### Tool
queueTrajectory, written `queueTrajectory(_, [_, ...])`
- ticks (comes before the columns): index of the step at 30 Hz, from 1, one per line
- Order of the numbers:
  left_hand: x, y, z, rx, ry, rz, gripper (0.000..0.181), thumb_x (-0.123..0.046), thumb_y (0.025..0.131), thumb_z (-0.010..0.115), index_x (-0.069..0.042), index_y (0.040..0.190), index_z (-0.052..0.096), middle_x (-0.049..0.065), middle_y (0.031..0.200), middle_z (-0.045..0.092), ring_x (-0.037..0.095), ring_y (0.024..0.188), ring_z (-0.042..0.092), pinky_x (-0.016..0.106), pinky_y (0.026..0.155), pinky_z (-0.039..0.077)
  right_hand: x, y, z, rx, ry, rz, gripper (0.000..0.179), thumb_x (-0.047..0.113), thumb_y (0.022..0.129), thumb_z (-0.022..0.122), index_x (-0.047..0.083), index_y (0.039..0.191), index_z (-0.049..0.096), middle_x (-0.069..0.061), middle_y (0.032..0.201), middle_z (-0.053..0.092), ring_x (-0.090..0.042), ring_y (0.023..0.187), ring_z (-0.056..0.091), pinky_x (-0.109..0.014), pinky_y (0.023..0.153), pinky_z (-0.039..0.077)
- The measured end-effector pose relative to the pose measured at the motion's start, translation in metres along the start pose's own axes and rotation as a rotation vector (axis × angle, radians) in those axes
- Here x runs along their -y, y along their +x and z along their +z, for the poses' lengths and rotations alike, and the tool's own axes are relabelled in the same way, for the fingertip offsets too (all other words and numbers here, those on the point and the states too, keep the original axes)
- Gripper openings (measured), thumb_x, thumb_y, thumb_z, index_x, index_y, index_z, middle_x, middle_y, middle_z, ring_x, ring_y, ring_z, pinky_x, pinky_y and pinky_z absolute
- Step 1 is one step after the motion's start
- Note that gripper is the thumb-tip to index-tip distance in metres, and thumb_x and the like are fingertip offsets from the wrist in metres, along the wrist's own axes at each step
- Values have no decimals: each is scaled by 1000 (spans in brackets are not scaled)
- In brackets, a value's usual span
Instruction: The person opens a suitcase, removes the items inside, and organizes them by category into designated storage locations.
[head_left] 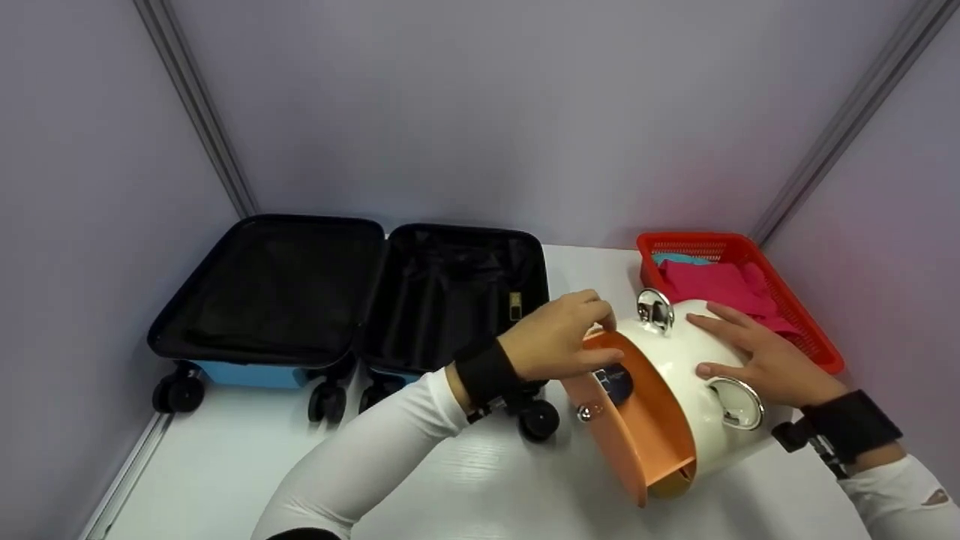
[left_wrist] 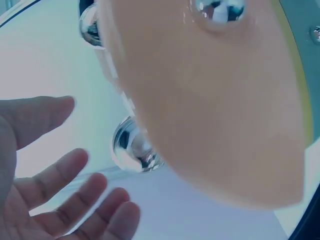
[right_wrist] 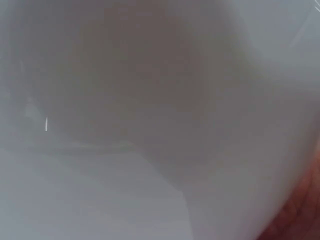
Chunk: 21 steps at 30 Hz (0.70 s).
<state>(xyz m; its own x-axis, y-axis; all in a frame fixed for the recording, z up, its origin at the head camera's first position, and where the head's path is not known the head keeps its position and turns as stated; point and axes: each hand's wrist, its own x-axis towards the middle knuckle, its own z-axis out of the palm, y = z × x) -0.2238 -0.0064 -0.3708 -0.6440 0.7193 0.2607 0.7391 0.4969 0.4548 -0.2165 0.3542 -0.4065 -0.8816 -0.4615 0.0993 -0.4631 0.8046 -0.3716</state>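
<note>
A glossy white rounded box (head_left: 697, 360) with chrome fittings stands on the table at the right in the head view, tilted. Its orange drawer (head_left: 652, 427) sticks out towards the left, with a round chrome knob (head_left: 588, 412) on its front. Inside lies a dark blue round piece (head_left: 616, 384) with white print. My left hand (head_left: 562, 334) hovers at the drawer's far end; in the left wrist view its fingers (left_wrist: 75, 200) are spread and apart from the drawer front. My right hand (head_left: 772, 360) rests on the white shell with its fingers extended. The right wrist view is mostly blurred white.
An open blue suitcase (head_left: 255, 373) with black lining and wheels lies on the left. Behind the box stands a red basket (head_left: 814, 337) with folded pink cloth (head_left: 712, 283) and some blue cloth. Pale walls close off the back and sides of the white table (head_left: 472, 472).
</note>
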Motion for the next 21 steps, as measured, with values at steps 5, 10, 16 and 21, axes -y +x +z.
queueTrajectory(5, [8, -30, -1, -3, -54, -34, 27, -34, 102, 78, -7, 98, 74, 4, 91, 76, 12, 76, 63, 22, 71, 50, 0, -2, 1, 4, 1, 5, 74, 35, 95, 85, 13, 160, 55, -30, 168, 39, -59, 146, 44, -82, 101, 46])
queueTrajectory(10, [15, -47, 20, 184, -16, -102, 29, -43, 101, 78, -14, 100, 79, -5, 91, 76, 3, 72, 61, 19, 68, 51, -2, -3, -1, 1, -5, 0, 75, 33, 94, 85, 13, 160, 54, -30, 168, 39, -59, 146, 44, -83, 102, 45])
queueTrajectory(16, [17, -49, 54, 223, 7, -52, 28, -43, 104, 74, -16, 103, 79, -4, 102, 78, 3, 87, 66, 18, 78, 52, -4, -3, -1, 3, 3, -10, 75, 30, 94, 86, 13, 160, 54, -31, 168, 39, -60, 146, 44, -83, 103, 44])
queueTrajectory(21, [15, -46, 66, 180, 25, -31, 27, -43, 106, 71, -17, 99, 76, -5, 97, 75, 3, 82, 61, 18, 72, 47, -2, -3, 1, 7, 15, -12, 75, 31, 95, 85, 14, 161, 53, -32, 168, 38, -60, 147, 42, -84, 103, 43])
